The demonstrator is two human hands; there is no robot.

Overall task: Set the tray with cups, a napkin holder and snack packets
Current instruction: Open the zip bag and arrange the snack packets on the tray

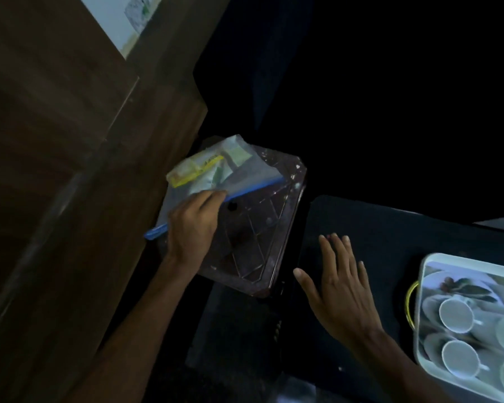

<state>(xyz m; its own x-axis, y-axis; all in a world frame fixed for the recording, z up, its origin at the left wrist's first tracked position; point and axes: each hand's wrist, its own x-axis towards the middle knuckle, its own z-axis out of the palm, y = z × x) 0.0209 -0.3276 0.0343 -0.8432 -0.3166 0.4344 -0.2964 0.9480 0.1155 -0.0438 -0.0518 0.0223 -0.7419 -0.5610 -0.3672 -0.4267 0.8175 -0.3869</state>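
Note:
A clear zip bag (239, 167) with a blue seal strip lies on a dark stool top (262, 237); inside it are yellow and pale green snack packets (198, 170). My left hand (191, 225) grips the bag at its blue strip. My right hand (341, 289) hovers flat with straight fingers over the black surface (390, 228), holding nothing. At the lower right, a white tray (428, 271) with a yellow handle holds several white cups (456, 315) turned upside down on saucers.
A brown wooden door or cabinet (70, 170) fills the left side, close against the stool. The scene is dim and the background beyond the black surface is dark. The tray runs off the right edge of the view.

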